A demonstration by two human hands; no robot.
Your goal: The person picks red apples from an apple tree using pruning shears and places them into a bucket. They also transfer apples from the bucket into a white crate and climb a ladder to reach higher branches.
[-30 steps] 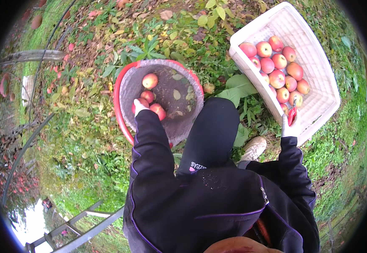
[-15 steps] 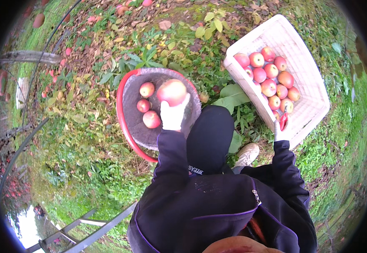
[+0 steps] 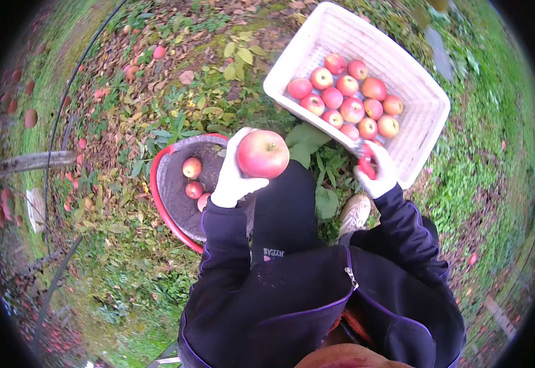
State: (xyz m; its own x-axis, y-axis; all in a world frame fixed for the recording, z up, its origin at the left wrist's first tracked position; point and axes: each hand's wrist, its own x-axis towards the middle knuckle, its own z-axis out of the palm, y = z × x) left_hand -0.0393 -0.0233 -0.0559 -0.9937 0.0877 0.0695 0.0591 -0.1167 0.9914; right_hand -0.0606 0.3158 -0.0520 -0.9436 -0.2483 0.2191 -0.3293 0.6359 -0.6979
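A large red-yellow apple (image 3: 261, 154), its short stem showing, is gripped in my white-gloved left hand (image 3: 232, 178), above the right side of the bucket. My right hand (image 3: 383, 173), gloved too, is closed on small red-handled clippers (image 3: 367, 163) at the near edge of the crate; their tips are hard to make out. The bucket (image 3: 175, 144) has a red rim and grey lining, and three apples (image 3: 192, 167) show inside, one partly hidden by my left arm. Several red apples (image 3: 351, 110) lie grouped in the white plastic crate (image 3: 424, 98).
My dark-trousered knee (image 3: 286, 202) is between bucket and crate, with a pale shoe (image 3: 355, 214) below the crate. Broad green leaves (image 3: 307, 142) grow between the containers. Fallen apples (image 3: 158, 53) lie among leaves at the upper left. A dark hose (image 3: 65, 80) runs along the left.
My left hand has lifted the apple up out of the bucket, turning it so its stem shows. My right hand has drawn in toward me with the clippers. The view has shifted right.
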